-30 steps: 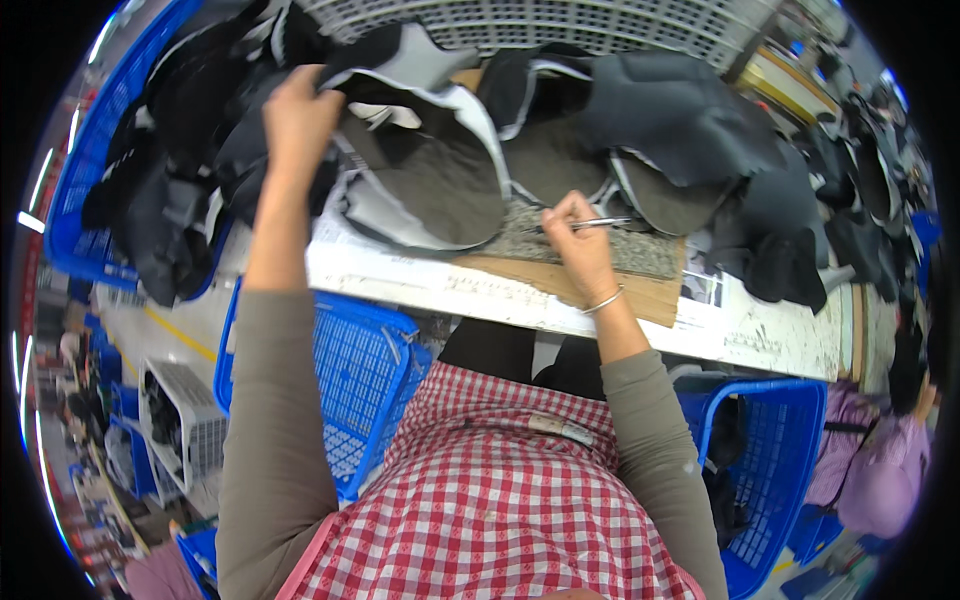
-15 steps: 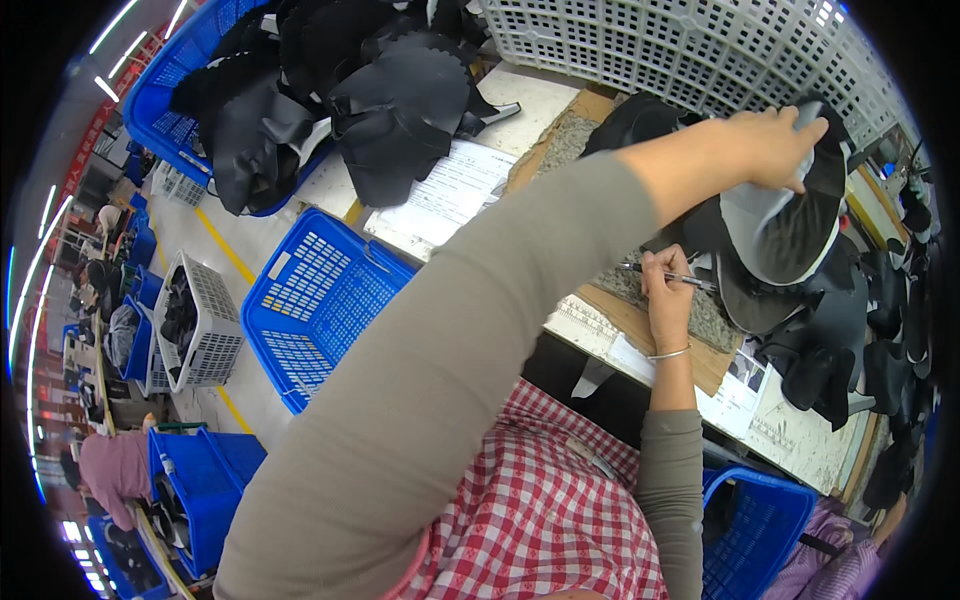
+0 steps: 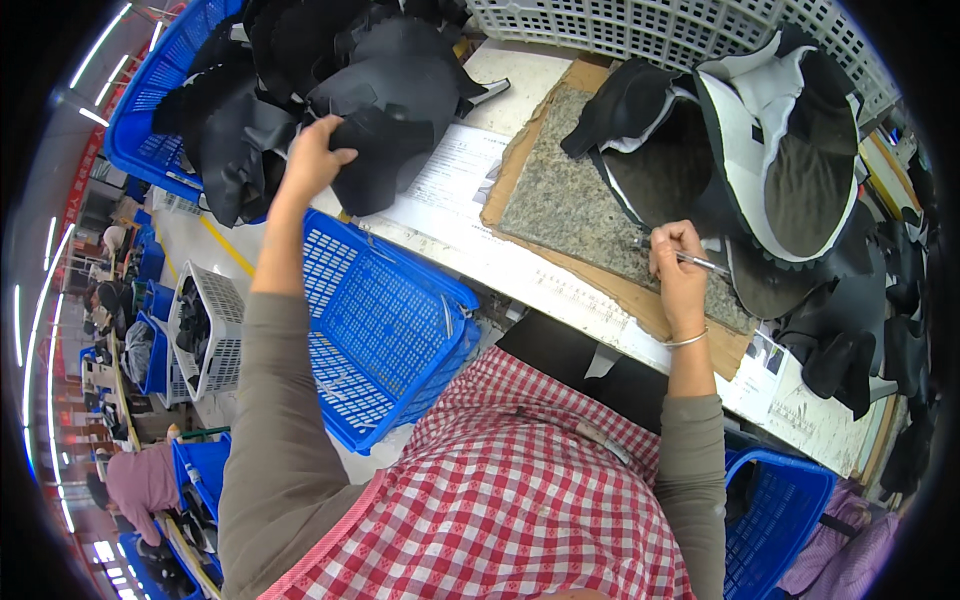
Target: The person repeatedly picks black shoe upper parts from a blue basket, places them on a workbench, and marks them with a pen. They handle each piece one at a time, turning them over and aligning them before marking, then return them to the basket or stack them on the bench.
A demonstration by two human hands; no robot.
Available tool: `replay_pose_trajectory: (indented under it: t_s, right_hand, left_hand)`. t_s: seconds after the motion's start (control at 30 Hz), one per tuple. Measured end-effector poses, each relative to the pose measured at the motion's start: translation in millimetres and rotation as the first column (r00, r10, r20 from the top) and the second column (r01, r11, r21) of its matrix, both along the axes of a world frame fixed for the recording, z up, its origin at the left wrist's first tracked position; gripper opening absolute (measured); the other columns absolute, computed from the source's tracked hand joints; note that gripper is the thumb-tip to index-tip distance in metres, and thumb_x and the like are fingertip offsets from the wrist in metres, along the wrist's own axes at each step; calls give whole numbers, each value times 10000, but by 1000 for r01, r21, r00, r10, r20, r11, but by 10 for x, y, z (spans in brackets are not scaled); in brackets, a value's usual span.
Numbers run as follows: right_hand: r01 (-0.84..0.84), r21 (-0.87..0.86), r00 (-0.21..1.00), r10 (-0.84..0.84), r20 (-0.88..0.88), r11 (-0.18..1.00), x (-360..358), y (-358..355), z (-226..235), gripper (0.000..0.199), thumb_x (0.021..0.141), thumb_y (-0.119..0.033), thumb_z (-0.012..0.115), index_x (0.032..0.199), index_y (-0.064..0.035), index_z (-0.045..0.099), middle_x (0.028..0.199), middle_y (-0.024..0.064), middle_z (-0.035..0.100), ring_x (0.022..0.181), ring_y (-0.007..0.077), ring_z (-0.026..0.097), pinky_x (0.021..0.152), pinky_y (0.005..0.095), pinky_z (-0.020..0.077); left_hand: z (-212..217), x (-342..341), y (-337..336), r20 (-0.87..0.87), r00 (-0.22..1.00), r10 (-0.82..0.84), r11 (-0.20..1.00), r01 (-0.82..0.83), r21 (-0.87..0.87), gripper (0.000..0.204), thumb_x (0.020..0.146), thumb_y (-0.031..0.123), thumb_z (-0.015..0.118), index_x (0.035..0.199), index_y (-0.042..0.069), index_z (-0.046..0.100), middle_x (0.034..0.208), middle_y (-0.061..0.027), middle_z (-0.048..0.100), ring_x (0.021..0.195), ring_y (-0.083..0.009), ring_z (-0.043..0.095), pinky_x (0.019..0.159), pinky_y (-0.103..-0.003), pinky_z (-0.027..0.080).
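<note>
My left hand (image 3: 318, 160) is at the near edge of a heap of black leather shoe uppers (image 3: 390, 140), thumb and fingers apart. Some of its fingertips are hard to make out against the black. Closed around a silver pen (image 3: 708, 265), my right hand (image 3: 680, 268) rests by the grey stone-like slab (image 3: 575, 195). Beyond it, black uppers with white lining (image 3: 745, 130) stand on the slab's far right part, overlapping each other.
A cardboard sheet (image 3: 500, 195) lies under the slab on the white table (image 3: 525, 70). Printed paper (image 3: 450, 180) lies beside it. A blue basket (image 3: 370, 330) stands below the table's left edge, and a white crate (image 3: 620, 25) is at the back. More black pieces (image 3: 840, 320) lie at right.
My left hand has swung from the lined uppers on the right across to the heap on the left, leaving an upper there. My right hand still holds the pen near the slab.
</note>
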State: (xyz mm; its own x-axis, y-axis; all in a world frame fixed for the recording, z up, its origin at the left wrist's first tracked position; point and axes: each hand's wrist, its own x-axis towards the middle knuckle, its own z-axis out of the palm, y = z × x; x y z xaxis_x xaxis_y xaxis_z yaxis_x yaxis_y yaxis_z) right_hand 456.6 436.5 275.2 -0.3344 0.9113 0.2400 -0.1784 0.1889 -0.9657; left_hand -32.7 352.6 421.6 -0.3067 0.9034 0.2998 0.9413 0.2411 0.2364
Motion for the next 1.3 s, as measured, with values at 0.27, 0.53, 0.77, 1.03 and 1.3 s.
replay_pose_trajectory:
  t_s: [0.27,0.53,0.77,1.03,1.3]
  right_hand:
    - [58,622,940,-253,230,781,-398,-270,577,801,814,-314,842,1487,-86,470,1511,123,553,1291,348,573,1151,428,409]
    - [-114,795,856,-347,383,596,-506,-399,1079,359,755,-175,869,1073,-78,735,951,105,729,828,293,672,799,369,513]
    - [222,240,888,-298,351,945,-723,66,443,323,949,-265,774,1090,17,702,867,54,717,830,84,609,765,263,505]
    - [166,205,947,-214,241,965,-157,-90,197,474,1110,-395,483,1384,-23,586,998,35,633,814,84,553,712,227,495]
    - [81,127,925,-122,360,989,-166,-26,159,427,1115,-322,481,1095,14,743,794,-7,598,708,61,489,647,216,397]
  left_hand:
    - [1369,877,-337,518,676,-523,820,565,90,645,796,275,852,1320,-51,661,1176,-146,729,1069,-202,706,1017,-302,513]
    - [1352,1174,111,689,405,-601,604,794,60,794,785,405,870,1385,-47,615,1263,-159,709,1087,-204,710,979,-301,547]
    - [966,1633,370,61,774,-630,742,576,344,305,905,194,761,1157,24,731,1042,-89,719,956,-189,699,838,-314,547]
    - [-940,2345,430,339,756,-560,790,611,-57,611,785,316,866,1276,33,638,1200,-128,629,1152,-314,645,949,-412,545]
    - [-674,1865,501,-244,723,-646,583,674,453,628,713,109,890,1298,107,662,1245,-100,618,1173,-314,572,954,-395,475]
